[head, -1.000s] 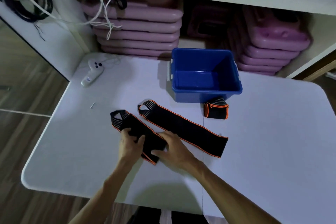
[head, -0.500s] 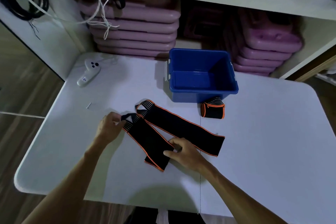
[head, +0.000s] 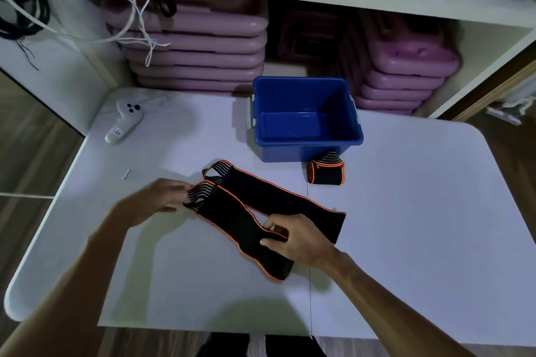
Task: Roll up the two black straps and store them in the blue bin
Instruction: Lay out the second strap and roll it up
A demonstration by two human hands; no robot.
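Observation:
Two black straps with orange edging lie side by side on the white table (head: 420,211). My left hand (head: 156,201) pinches the striped loop end of the near strap (head: 232,220). My right hand (head: 298,238) grips the same strap near its other end, thumb on top. The far strap (head: 278,197) lies flat behind it, untouched. The blue bin (head: 307,151) stands empty at the back of the table. A rolled black and orange strap (head: 326,174) sits against the bin's front wall.
A white controller (head: 123,122) and a small screw (head: 125,174) lie at the table's back left. Stacked purple cases (head: 197,46) fill the shelf behind the bin. White cords (head: 139,14) hang down at the left.
My left hand slid from the middle of the near strap to its striped loop end. My right hand shifted onto the strap's lower part, and the strap turned slightly.

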